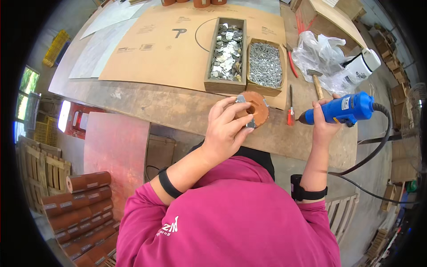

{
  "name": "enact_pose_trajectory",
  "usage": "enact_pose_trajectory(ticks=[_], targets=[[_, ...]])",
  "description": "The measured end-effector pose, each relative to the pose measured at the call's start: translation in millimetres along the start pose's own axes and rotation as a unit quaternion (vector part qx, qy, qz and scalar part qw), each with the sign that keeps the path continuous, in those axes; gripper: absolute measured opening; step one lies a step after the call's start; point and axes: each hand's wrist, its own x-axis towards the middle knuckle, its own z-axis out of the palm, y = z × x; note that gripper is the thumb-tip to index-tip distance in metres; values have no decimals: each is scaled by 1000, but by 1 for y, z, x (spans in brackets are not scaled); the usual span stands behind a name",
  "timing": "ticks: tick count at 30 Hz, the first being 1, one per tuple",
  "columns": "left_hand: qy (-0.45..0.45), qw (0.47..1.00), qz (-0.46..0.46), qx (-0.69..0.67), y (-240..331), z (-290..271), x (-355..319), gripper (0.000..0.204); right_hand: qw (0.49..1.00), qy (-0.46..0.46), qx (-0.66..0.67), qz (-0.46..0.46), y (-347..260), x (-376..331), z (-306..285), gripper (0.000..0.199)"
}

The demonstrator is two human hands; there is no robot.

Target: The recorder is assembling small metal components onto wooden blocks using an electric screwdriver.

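Observation:
My left hand (229, 127) grips a round reddish-brown cylinder (260, 104) with a hole in its end and small grey metal plates round its rim. My fingers reach over the end face near the hole. At the right, my right hand (324, 120) is wrapped round a blue electric screwdriver (342, 110). Its dark tip points left, toward the cylinder but apart from it. A black cable runs from its back end. Between the two lies a screwdriver with a red handle (291, 116) on the table.
Beyond my hands stand a wooden box of metal plates (227, 55) and a box of screws (265, 64) on cardboard (155, 49). A hammer (318, 84), red-handled pliers (292, 64), a plastic bag (322, 53) and a white jug (362, 66) lie right. Brown cylinders (80, 202) are stacked lower left.

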Motion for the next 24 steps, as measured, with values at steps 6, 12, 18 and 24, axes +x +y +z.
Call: enact_pose_trajectory(ticks=[6,12,18,24], targets=[[-35,999,11,-29,-7,0,3,35,999,10,-10,-41,2,1,-1,49],[-40,997,10,-62,-8,0,2,37,999,17,34,-26,7,1,-2,51],[-44,997,8,-63,-10,-2,3,38,999,9,23,-23,3,2,0,51],[-93,994,41,-39,-14,-23,36,55,1000,-6,-5,-23,4,1,-1,51]])
